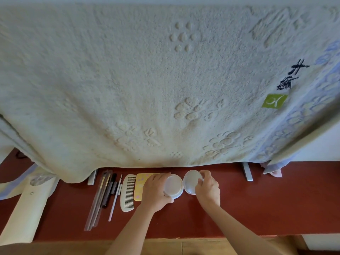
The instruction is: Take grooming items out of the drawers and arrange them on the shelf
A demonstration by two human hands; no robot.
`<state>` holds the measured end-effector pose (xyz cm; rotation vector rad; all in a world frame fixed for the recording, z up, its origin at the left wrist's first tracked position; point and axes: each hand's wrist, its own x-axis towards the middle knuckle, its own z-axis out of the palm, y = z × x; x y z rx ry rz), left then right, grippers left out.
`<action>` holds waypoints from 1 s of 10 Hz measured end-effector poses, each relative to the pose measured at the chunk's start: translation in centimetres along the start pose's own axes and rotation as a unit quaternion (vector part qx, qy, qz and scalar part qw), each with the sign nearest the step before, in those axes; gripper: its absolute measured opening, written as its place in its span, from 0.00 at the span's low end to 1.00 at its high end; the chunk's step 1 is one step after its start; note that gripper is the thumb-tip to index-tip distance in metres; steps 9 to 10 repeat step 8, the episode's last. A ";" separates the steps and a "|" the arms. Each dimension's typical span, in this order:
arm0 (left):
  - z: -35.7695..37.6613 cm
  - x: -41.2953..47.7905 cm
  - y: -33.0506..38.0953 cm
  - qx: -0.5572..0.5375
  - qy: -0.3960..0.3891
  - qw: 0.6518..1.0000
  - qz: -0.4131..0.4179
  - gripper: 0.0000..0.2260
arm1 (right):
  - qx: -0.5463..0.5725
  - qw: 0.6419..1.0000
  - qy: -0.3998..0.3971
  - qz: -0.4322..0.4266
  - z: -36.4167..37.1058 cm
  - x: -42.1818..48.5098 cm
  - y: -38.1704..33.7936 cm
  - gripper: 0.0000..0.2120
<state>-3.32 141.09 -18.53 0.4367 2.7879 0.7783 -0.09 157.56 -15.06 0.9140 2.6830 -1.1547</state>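
Observation:
On the dark red shelf (pixel 257 203) my left hand (pixel 156 192) grips a round white jar (pixel 173 186), fingers wrapped around its left side. My right hand (pixel 207 188) holds a second round white piece, a lid or jar (pixel 190 182), just right of the first; the two almost touch. To the left lie, side by side, a yellow card with pale dots (pixel 140 183), a white comb (pixel 128 192), a thin white stick (pixel 116 196), dark pencils (pixel 110 190) and a clear sleeve of brushes (pixel 97 201).
A large pale embossed towel (pixel 165 80) hangs over the back, covering most of the view down to the shelf. Two metal legs (pixel 247 171) stand under its edge. A white panel (pixel 24 208) leans at the left. The wooden floor shows below the shelf's front edge.

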 end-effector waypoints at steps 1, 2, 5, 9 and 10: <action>0.0 0.0 0.1 -0.002 -0.004 1.000 -0.002 0.37 | -0.003 1.000 0.000 -0.001 0.0 -0.1 -0.1 0.14; -0.1 0.0 0.0 -0.001 -0.001 1.000 0.000 0.37 | -0.005 1.000 -0.001 0.001 0.0 0.0 -0.1 0.14; -0.7 0.0 0.3 0.059 -0.007 0.998 0.002 0.39 | -0.048 0.999 0.000 -0.005 -0.3 -0.1 -0.5 0.16; -6.8 -1.1 0.5 0.139 0.015 0.989 0.039 0.27 | -0.158 0.956 0.077 -0.234 -0.9 -1.7 -4.5 0.26; -6.8 -1.1 0.5 0.139 0.015 0.989 0.039 0.27 | -0.158 0.956 0.077 -0.234 -0.9 -1.7 -4.5 0.26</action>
